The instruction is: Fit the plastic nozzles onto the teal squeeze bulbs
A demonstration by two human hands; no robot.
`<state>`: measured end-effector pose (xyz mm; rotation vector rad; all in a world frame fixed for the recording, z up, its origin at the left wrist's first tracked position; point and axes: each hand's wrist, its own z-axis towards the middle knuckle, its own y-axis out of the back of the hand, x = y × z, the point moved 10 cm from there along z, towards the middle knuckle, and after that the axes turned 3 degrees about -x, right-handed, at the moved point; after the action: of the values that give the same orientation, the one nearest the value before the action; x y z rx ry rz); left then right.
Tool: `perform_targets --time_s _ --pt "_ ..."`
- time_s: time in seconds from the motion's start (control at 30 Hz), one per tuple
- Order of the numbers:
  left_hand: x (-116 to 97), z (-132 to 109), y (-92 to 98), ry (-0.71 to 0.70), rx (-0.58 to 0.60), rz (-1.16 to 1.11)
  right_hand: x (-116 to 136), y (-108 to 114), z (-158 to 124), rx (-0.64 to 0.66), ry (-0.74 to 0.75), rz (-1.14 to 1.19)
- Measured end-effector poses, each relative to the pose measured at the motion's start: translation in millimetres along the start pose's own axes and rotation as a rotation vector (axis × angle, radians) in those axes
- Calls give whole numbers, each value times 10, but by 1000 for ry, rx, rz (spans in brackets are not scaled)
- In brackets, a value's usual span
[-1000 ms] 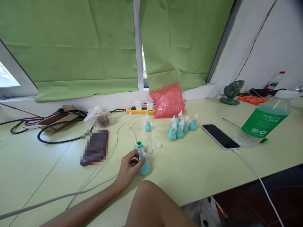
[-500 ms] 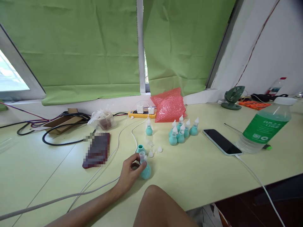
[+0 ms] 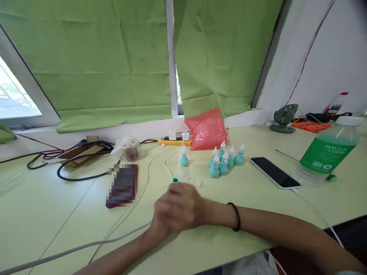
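Note:
My right hand point(image 3: 183, 206) lies across my left hand point(image 3: 158, 228) near the table's front edge, its fingers curled and blurred by motion. What it holds, if anything, is hidden. My left hand's fingers are covered; the turquoise nasal aspirator they gripped a moment earlier is out of sight behind the right hand. Just beyond the knuckles shows the open mouth of a turquoise bulb point(image 3: 175, 180). A small white cap point(image 3: 198, 183) and clear plastic pieces point(image 3: 186, 176) lie farther on. One capped nasal aspirator point(image 3: 184, 160) stands alone; several more aspirators point(image 3: 223, 168) are grouped to its right.
A phone point(image 3: 274, 172) on a cable and a large green-labelled bottle point(image 3: 327, 152) occupy the right. Behind are red bubble wrap point(image 3: 209, 131), a yellow power strip point(image 3: 177, 141) and bagged tape point(image 3: 130, 149). White cables point(image 3: 147, 170) and a dark pouch point(image 3: 124, 185) lie left.
My right arm has come in from the right, its hand now over the left hand and the aspirator. The raised knee has gone from view. The camera view has shifted slightly.

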<state>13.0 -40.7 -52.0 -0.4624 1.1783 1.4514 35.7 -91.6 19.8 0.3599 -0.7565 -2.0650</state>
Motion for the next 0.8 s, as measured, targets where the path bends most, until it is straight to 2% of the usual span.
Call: perform_targets --time_s 0.07,0.13,0.2,0.3,0.4,0.53,0.7,0.8 --pt "-50 -9 -10 -29 11 21 -119 136 -116 -101 37 -70" --pt "-114 -18 -55 -68 57 93 -298 202 -269 -142 -12 -109" --pt "-156 -23 -89 -99 83 183 -422 93 -413 -49 -61 -53" --pt "-123 -29 -130 -104 98 286 -478 -95 -568 55 -131 62" --pt "-69 -55 -214 -131 155 346 -481 -165 -618 61 -199 138" --pt "-133 -131 -321 -262 250 393 -467 -183 -615 81 -264 263" --pt "-281 -234 -353 -414 297 429 -527 -326 -682 198 -501 604" --pt "-299 -267 -357 -449 309 418 -558 -387 -721 221 -630 763"
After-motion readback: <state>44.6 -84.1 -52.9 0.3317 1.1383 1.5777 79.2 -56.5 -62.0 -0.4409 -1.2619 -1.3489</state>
